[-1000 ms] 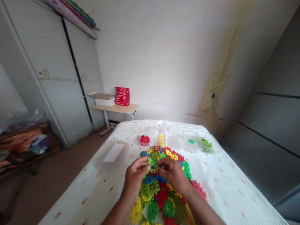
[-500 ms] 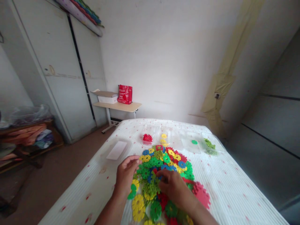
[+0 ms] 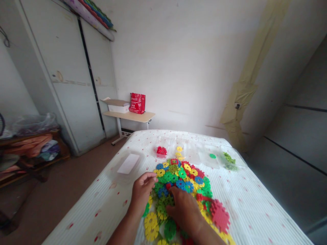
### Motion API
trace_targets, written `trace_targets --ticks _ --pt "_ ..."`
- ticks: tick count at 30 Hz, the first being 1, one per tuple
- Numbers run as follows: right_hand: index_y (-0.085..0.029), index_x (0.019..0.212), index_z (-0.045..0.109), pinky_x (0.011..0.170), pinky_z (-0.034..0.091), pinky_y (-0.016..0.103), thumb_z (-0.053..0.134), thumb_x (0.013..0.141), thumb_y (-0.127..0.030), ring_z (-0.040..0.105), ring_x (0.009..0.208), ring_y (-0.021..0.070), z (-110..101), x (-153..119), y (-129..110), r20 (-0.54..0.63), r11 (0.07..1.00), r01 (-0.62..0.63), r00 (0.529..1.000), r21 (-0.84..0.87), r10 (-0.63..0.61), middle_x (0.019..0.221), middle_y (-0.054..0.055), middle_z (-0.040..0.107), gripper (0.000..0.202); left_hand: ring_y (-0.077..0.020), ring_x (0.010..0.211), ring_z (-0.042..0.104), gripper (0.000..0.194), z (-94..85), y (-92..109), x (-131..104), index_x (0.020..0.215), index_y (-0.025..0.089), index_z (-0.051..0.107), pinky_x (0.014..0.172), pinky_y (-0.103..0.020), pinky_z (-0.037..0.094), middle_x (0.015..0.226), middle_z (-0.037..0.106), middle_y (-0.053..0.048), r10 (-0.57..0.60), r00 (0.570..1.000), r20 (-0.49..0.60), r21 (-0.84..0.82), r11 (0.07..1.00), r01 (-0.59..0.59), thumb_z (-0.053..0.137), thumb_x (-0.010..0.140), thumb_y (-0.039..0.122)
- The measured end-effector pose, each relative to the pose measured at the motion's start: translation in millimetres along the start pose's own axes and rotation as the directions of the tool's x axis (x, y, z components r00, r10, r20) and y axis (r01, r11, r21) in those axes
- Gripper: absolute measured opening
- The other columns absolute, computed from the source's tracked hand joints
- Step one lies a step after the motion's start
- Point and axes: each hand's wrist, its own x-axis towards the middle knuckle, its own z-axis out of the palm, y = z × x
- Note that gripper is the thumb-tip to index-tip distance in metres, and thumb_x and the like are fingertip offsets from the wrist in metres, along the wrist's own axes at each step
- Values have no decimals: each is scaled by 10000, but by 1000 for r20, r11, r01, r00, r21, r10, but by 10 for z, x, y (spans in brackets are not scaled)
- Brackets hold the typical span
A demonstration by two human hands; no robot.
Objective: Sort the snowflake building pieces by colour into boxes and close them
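A dense heap of notched plastic snowflake discs [image 3: 167, 177] in green, yellow, blue and red lies on the cloth. My left hand [image 3: 143, 189] is at the heap's left edge beside yellow discs, its fingers bent and thumb drawn close; whatever is between the fingertips is too small to make out. Over the middle of the heap, my right hand [image 3: 185, 207] reaches down with thumb and forefinger apart. Its forefinger is by a small red piece [image 3: 168, 186], and olive-green discs [image 3: 163, 206] lie under the thumb. The palm hides part of the heap.
Behind the heap are clear containers, one with red pieces [image 3: 161, 150], another with light-green pieces [image 3: 229, 158]. Yellow discs [image 3: 179, 149] and a green disc [image 3: 213, 156] lie between them. A tray with a white card [image 3: 128, 164] is left; a large red notched piece [image 3: 220, 216] is right.
My right hand has moved slightly left and lower into the heap, and its thumb and forefinger have spread apart. My left hand has shifted slightly right. The view has turned a little.
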Motion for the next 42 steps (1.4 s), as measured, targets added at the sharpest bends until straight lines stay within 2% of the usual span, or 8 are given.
trace_targets --ticks 7,11,17,21,27,32,39,42 --pt "-218 1021 576 557 363 261 508 655 -207 634 753 241 25 19 4 26 999 -25 999 24 25 845 81 689 373 -171 569 604 244 75 -100 1 766 141 651 528 -257 457 620 670 -30 51 999 13 108 993 -52 572 644 337" --pt "-232 1094 546 543 341 231 513 637 -166 613 701 187 68 42 47 3 991 -4 1000 137 4 812 43 680 463 -208 724 641 216 131 -167 -9 780 164 654 656 -294 489 726 696 -45 165 986 27 191 967 -167 531 688 315" --pt "-231 1063 577 575 342 196 488 627 -97 582 681 127 -27 62 88 -44 959 13 999 282 -1 785 2 666 464 -190 724 640 211 144 -180 -25 779 172 662 697 -291 493 737 698 -31 259 965 27 294 921 -255 489 710 269" --pt "-227 926 626 562 335 191 483 622 -102 554 633 114 -77 85 150 -98 939 34 995 341 -1 717 -19 650 358 -185 718 646 211 136 -193 -23 779 175 666 686 -279 501 746 701 -30 261 965 35 290 921 -260 486 714 264" --pt "-207 894 617 522 320 188 487 627 -119 510 573 102 -101 139 349 -137 897 40 990 440 23 630 -37 597 310 -188 748 658 217 136 -261 -3 811 169 655 677 -270 516 766 709 -40 222 972 79 261 936 -235 477 735 268" --pt "-186 781 624 526 330 197 480 630 -133 490 550 103 -136 170 493 -221 902 62 975 427 37 587 -36 567 215 -191 758 665 228 140 -262 -2 804 169 664 687 -270 520 797 716 -51 237 965 110 292 921 -259 477 722 268" --pt "-194 768 632 554 364 211 504 632 -162 496 560 112 -180 188 636 -291 891 42 951 452 102 607 -29 584 189 -194 772 669 238 107 -268 16 798 184 668 699 -268 523 801 720 -43 252 961 112 342 898 -276 478 716 301" --pt "-188 784 626 560 370 215 525 610 -149 482 573 110 -159 195 673 -286 836 55 950 545 125 613 -31 560 205 -195 776 670 244 95 -279 31 797 187 667 704 -263 525 822 722 -44 249 963 106 348 898 -270 485 704 320"
